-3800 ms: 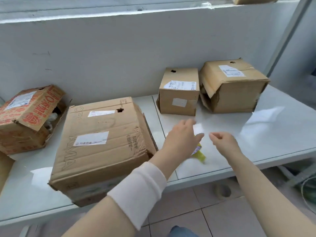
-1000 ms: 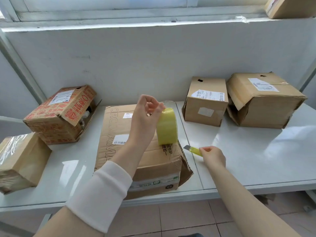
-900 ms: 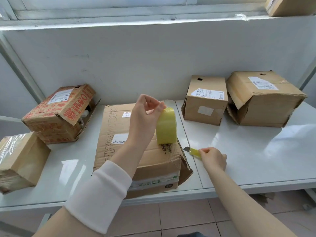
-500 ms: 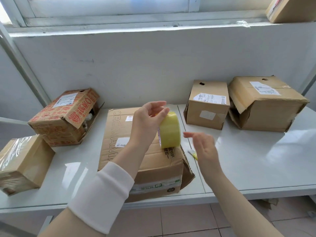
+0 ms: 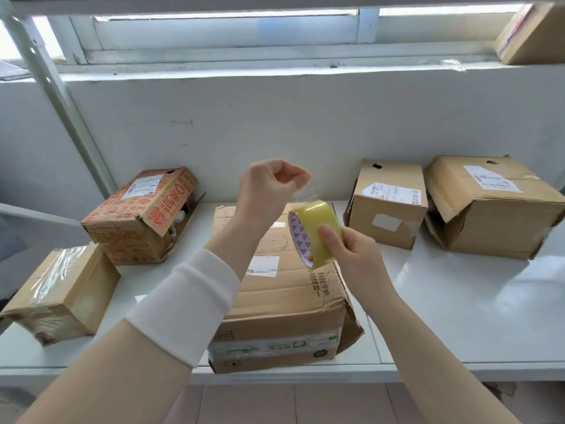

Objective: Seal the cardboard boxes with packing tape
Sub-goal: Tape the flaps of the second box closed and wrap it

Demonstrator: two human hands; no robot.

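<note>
My right hand (image 5: 351,258) grips a yellow roll of packing tape (image 5: 315,232) and holds it up above the large cardboard box (image 5: 284,304) in front of me. Just above and left of the roll, my left hand (image 5: 269,191) pinches the clear loose end of the tape, a short strip stretching down to the roll. The big box lies on the white table (image 5: 458,316), its right end flap bent outward. The yellow knife is not visible.
A red printed box (image 5: 137,215) and a tape-wrapped box (image 5: 58,289) lie at the left. Two brown boxes (image 5: 386,203) (image 5: 492,206) stand at the back right against the white wall. Another box (image 5: 532,35) sits on the window ledge at top right.
The roll passed from my left hand to my right hand. My right hand let go of the yellow knife on the table. My left hand now pulls the tape end up off the roll.
</note>
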